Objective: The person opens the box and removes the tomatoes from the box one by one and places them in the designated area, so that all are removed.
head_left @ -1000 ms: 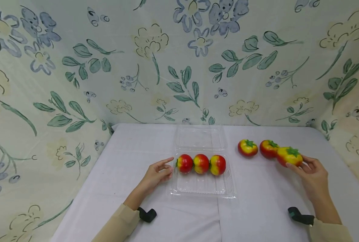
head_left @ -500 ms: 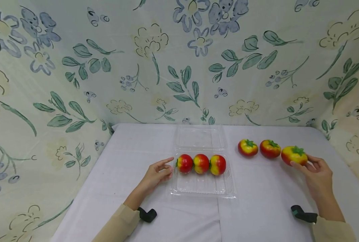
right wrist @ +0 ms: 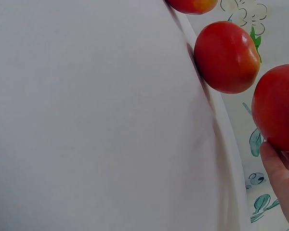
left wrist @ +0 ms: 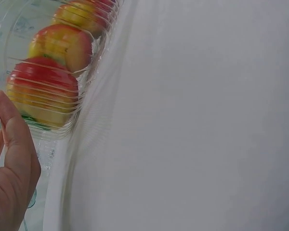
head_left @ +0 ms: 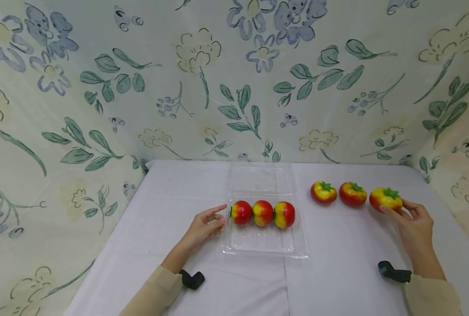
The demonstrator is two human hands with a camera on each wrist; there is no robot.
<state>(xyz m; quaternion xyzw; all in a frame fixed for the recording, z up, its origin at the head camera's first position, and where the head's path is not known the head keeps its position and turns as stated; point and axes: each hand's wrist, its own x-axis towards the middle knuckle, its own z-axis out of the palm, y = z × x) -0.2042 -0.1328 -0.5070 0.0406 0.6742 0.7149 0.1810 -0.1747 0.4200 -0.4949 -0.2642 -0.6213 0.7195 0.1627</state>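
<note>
My right hand [head_left: 417,224] holds a red and yellow toy tomato [head_left: 385,200] with a green leafy top, thumb at its near side and fingers at its right. In the right wrist view this tomato [right wrist: 279,108] shows its red side above the fingertips. To its left sit two similar tomatoes, one near [head_left: 352,194] and one farther [head_left: 324,193]. A clear plastic clamshell box [head_left: 263,241] holds three tomatoes [head_left: 263,213] in a row, lying on their sides. At the box's left edge is my left hand [head_left: 204,228], index finger extended to the rim; its tomatoes [left wrist: 43,91] show through the ribbed wall.
The box's lid [head_left: 262,180] lies open toward the back. A white cloth [head_left: 171,188] covers the table, and a flower-patterned curtain [head_left: 234,79] stands behind and at the sides. Black wrist mounts [head_left: 192,280] sit on both wrists.
My right hand has moved the held tomato rightward, away from the middle loose tomato, leaving a small gap. The left hand and the box stay where they were.
</note>
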